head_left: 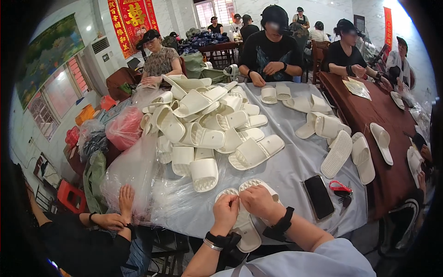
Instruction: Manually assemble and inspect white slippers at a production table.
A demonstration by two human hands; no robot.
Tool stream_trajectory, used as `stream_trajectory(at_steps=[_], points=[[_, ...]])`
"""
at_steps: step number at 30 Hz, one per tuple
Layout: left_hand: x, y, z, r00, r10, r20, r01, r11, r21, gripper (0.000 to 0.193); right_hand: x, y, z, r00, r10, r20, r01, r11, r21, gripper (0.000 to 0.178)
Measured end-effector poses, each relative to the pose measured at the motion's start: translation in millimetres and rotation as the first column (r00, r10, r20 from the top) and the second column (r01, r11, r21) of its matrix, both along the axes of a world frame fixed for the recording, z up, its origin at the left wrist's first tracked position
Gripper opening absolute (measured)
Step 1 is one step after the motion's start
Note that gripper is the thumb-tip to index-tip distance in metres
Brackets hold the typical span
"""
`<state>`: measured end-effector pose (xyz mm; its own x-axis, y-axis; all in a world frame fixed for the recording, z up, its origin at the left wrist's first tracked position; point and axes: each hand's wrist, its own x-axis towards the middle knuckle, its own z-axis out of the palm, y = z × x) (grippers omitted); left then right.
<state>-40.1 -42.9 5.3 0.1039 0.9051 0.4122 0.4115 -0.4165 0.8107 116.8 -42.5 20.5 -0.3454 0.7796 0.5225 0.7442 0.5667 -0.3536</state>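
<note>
Two cream-white slide slippers lie side by side at the table's near edge, under my hands. My left hand (pixel 226 210) is closed in a pinch over the left slipper (pixel 245 234). Beside it my right hand (pixel 259 202) is also closed, above the strap of the right slipper (pixel 270 188). The fingertips of both hands meet between the two slippers. Whatever they pinch is too small or too hidden to make out. Beyond my hands rises a large heap of similar white slippers (pixel 200 137), the closest of them a short way from my knuckles.
A black phone (pixel 319 197) and keys with a red strap (pixel 341 188) lie to my right on the grey table cover (pixel 286 168). More slippers (pixel 337 154) lie farther right. Clear plastic bags (pixel 131 173) and a co-worker's hands (pixel 117 217) are at the left. Other people sit across.
</note>
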Motion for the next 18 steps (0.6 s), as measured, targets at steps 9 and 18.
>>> stream_trajectory(at_steps=[9,18], points=[[-1.2,2.8,-2.2,1.0,-0.012,0.011,0.012,1.0,0.023,0.007,0.8,3.0,-2.7,0.997,0.072,0.006,-0.072,0.997,0.0,0.008],[-1.7,1.7,1.5,1.0,-0.019,-0.006,0.019,0.999,0.034,0.006,-1.6,1.6,-3.4,0.995,0.051,-0.082,-0.051,0.999,0.001,0.008]])
